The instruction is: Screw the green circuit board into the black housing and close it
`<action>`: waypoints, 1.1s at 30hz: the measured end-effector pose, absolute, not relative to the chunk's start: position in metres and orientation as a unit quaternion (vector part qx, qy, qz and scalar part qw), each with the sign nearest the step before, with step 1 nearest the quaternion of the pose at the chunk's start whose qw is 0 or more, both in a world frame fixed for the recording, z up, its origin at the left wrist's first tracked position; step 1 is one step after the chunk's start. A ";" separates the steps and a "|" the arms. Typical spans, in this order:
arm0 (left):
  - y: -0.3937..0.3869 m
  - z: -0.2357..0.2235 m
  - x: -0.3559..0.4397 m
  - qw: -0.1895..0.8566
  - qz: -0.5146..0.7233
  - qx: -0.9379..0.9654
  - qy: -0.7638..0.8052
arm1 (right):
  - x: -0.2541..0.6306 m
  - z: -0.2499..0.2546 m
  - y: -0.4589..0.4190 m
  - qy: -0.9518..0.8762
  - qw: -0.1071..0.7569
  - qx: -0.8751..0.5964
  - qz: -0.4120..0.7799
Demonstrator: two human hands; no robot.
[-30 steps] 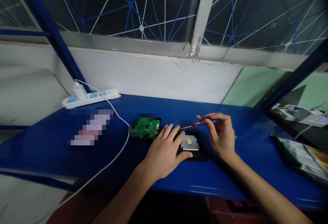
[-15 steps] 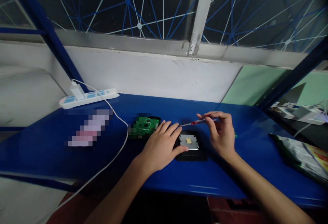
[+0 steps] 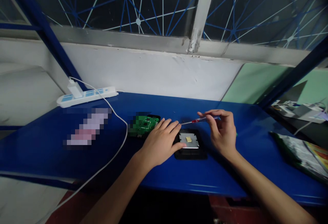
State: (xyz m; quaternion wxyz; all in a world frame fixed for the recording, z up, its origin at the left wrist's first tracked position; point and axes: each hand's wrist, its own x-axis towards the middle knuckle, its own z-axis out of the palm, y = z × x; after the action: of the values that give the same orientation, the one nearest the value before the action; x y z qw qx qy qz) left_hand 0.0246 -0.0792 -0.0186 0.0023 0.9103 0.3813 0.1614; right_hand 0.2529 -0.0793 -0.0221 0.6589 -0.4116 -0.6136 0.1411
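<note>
My left hand (image 3: pixel 160 143) lies palm down with its fingers stretched out over the left side of a black casing (image 3: pixel 192 155). Its thumb rests near the edge of a silver metal plate (image 3: pixel 193 144) set in that casing. A small yellow pad (image 3: pixel 189 139) sits on the plate. Between the fingers and thumb of my right hand (image 3: pixel 225 135) is a screwdriver (image 3: pixel 198 120) with a clear and red handle. The thin shaft points left, its tip close to my left fingertips. Left of the casing lies a green circuit board (image 3: pixel 146 125), partly blurred out.
A white power strip (image 3: pixel 97 95) with a plugged-in adapter stands at the back left of the blue table (image 3: pixel 164 179). Its white cable (image 3: pixel 120 150) runs across the left side. A pixelated item (image 3: pixel 88 128) lies there. A shiny packet (image 3: pixel 299 152) is at the right.
The view has shifted slightly. My left thumb has drawn back a little to the left on the plate. My right hand still holds the screwdriver in nearly the same place.
</note>
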 end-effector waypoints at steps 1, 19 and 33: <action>-0.078 -0.018 0.024 0.000 0.160 0.909 0.385 | 0.253 -0.022 -0.079 -0.610 0.661 -0.414 0.139; -0.130 -0.027 0.013 0.039 0.158 0.894 0.418 | 0.258 -0.014 -0.082 -0.603 0.625 -0.493 0.057; -0.146 -0.033 0.021 0.080 0.184 0.884 0.423 | 0.229 0.000 -0.082 -0.673 0.572 -0.455 0.112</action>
State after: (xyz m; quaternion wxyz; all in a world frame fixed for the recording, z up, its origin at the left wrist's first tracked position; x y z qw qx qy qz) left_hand 0.0206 -0.1460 -0.0325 0.0797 0.8839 0.4226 0.1840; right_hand 0.2285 -0.0824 -0.0001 0.5720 -0.4548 -0.6734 0.1118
